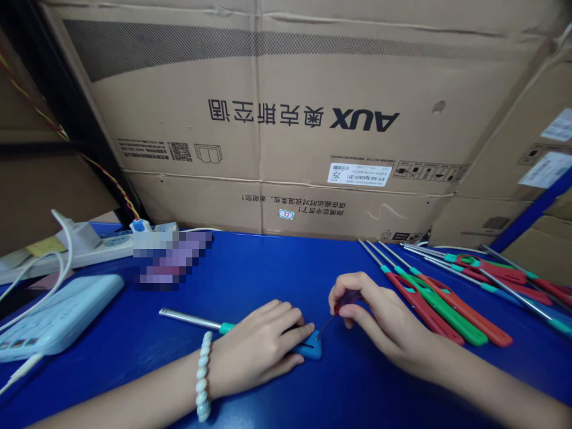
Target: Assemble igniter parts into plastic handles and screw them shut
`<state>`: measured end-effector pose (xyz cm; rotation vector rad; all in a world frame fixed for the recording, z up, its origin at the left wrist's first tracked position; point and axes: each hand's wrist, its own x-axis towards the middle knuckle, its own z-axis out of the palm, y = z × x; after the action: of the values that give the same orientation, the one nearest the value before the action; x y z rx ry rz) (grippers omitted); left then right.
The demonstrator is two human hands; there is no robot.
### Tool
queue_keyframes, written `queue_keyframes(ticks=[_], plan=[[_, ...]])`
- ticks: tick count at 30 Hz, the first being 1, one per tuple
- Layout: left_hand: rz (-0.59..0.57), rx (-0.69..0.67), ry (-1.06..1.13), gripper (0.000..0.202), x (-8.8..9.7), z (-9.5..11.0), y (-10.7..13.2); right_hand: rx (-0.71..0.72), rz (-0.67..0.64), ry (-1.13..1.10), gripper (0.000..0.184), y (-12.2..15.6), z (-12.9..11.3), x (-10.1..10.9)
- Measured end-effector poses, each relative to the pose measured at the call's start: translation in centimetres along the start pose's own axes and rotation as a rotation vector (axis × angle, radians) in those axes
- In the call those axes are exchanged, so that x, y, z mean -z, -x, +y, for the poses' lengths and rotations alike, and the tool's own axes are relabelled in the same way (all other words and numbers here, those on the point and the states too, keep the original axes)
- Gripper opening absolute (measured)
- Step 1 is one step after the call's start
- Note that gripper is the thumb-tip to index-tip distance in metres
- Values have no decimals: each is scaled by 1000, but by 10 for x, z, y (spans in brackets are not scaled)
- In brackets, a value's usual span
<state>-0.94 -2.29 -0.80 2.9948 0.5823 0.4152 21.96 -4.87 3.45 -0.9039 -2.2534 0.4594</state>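
My left hand point(258, 351) lies closed over the blue handle point(311, 350) of a long lighter and presses it to the blue table point(250, 280). The lighter's metal tube point(187, 319) sticks out to the left past a teal collar. My right hand point(373, 316) pinches a small screwdriver point(344, 302) with a dark red grip. Its thin shaft points down at the end of the blue handle. A bead bracelet point(204, 376) circles my left wrist.
Several long lighters with red, green and orange handles point(440, 304) lie in a row at the right. A pale blue power bank point(53, 316) and a white power strip point(89, 247) sit at the left. A large cardboard box point(286, 119) stands behind the table.
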Motion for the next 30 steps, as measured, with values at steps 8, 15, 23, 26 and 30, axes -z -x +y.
queue_keyframes(ticks=[8, 15, 23, 26, 30], plan=[[30, -20, -4, 31, 0, 0, -1, 81, 0, 147, 9, -1, -6, 0], [28, -4, -61, 31, -3, 1, 0, 145, 157, 268, 17, -3, 0, -14], [32, 80, -123, 31, -7, -7, -7, 20, -48, 161, 23, -37, -11, 6], [65, 130, -155, 30, -12, -16, -16, 41, 8, 459, 12, -49, -1, 2], [100, 160, -198, 28, -20, -33, -32, -17, 80, 532, 12, -62, 15, 3]])
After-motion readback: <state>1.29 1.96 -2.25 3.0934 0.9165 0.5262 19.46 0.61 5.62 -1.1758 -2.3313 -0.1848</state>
